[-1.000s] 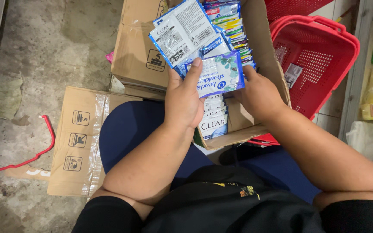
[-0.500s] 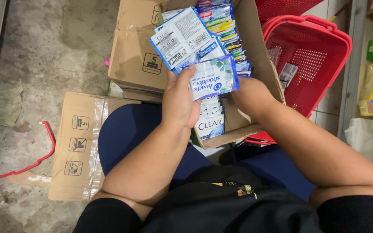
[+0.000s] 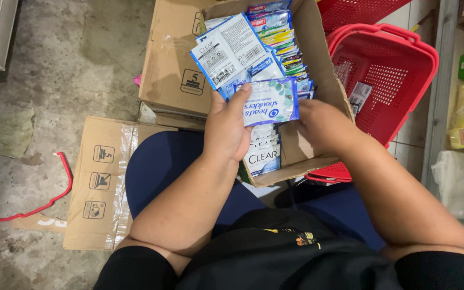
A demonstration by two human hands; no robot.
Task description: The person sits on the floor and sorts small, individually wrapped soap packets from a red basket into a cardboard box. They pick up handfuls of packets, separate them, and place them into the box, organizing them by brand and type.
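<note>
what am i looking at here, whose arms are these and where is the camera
The camera sits on a person's head and looks down, so the two bare arms are the wearer's own; there is no machine. The left hand and right hand together hold a blue and white sachet over an open cardboard box resting on the lap. The box is packed with more sachets, mostly blue and white. Beside it on the right stands a red plastic basket. Flattened cardboard and a red cord lie on the concrete floor to the left.

Both hands — left hand (image 3: 226,126), right hand (image 3: 320,123) — hold a blue-white sachet (image 3: 269,101) over an open cardboard box (image 3: 323,70) of sachets.
</note>
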